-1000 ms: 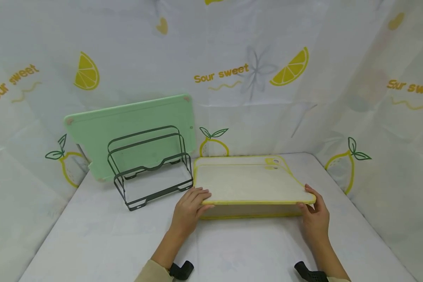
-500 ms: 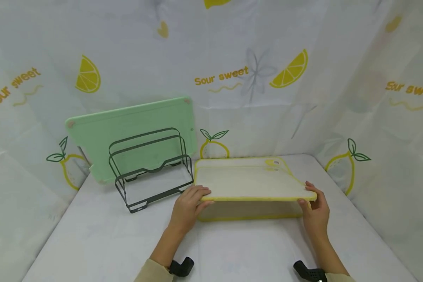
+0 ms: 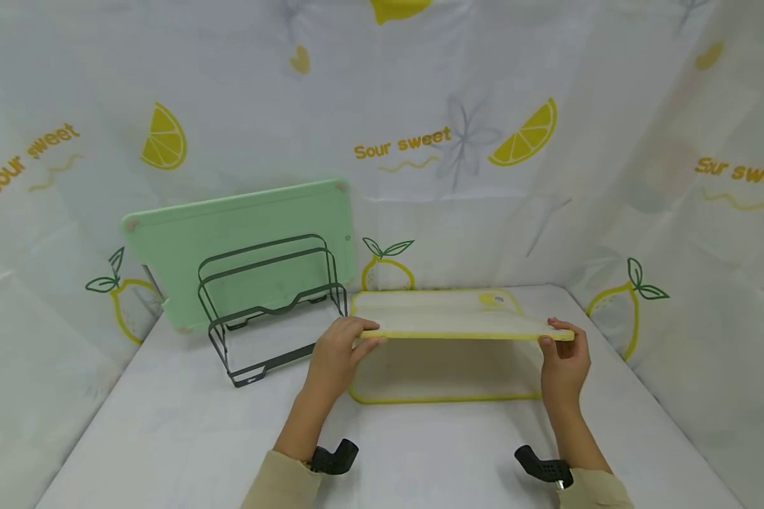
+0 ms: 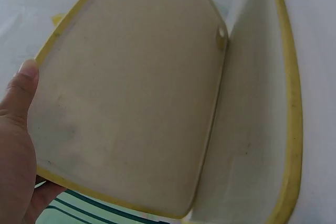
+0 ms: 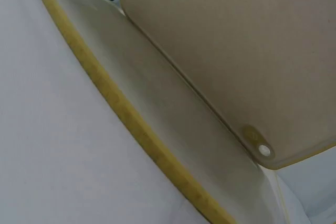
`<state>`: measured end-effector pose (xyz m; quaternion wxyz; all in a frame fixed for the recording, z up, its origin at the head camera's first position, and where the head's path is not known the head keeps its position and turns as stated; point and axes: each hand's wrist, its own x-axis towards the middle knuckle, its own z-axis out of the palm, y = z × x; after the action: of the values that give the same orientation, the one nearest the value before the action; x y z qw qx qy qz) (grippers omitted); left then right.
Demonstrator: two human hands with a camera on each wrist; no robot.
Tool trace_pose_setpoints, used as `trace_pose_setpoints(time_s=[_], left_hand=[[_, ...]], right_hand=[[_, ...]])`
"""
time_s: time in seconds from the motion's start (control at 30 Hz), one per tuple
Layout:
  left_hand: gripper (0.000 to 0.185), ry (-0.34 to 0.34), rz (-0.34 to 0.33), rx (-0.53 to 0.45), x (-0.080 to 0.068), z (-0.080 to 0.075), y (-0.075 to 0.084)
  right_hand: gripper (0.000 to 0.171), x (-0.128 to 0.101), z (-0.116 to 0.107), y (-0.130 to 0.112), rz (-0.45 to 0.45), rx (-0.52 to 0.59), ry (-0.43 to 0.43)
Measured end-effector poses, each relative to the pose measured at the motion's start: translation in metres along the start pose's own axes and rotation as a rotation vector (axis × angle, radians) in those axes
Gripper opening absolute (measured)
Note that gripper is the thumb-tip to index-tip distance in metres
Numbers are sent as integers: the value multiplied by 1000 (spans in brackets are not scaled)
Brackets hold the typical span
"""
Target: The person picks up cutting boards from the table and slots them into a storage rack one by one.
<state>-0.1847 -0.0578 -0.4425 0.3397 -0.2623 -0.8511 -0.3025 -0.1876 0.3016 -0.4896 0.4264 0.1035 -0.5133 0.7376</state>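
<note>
Both hands hold the near edge of a white cutting board with a yellow rim (image 3: 458,324), its near side raised and its far side low. My left hand (image 3: 337,357) pinches the near left corner, thumb on the underside in the left wrist view. At the near right corner, my right hand (image 3: 565,360) grips with thumb below and fingers over the edge; the right wrist view leaves that hand out. Under the raised board, a second yellow-rimmed white cutting board (image 3: 446,378) lies flat on the table. Its rear part is hidden. The raised board's handle hole (image 5: 264,150) shows from below.
Left of the boards stands a black wire rack (image 3: 286,357), close to my left hand. Behind it a pale green cutting board (image 3: 229,219) leans upright. White cloth (image 3: 446,459) covers the table, and a lemon-print curtain (image 3: 261,141) hangs behind and at the sides.
The top board's near edge has risen in both hands, uncovering more of the lower board. Both hands have moved up with it. The camera view has shifted slightly.
</note>
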Motion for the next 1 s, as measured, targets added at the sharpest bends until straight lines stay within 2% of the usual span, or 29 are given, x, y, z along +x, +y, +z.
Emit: trace_pose_setpoints(time_s=[0.2,0.3,0.4,0.57,0.73,0.9,1.0], left_hand=[[28,44,-104,-87,9,-1,3],[31,77,-136,-135,12,0,4],[34,109,-134,-159,15,2,4],[37,154,-172,-244,19,5,5],[39,119,-265,-335,14,10,1],[43,62,-368,-518,7,16,-13],[45,52,-405,-568,2,15,-20]], right_hand=[[36,8,12,-3,5,89,65],[28,10,18,-7,17,79,98],[20,12,22,-11,41,59,128],[17,15,23,-15,75,-7,147],[17,12,21,-18,89,-42,174],[15,13,27,-16,107,-17,190],[16,13,30,-15,126,-38,201]])
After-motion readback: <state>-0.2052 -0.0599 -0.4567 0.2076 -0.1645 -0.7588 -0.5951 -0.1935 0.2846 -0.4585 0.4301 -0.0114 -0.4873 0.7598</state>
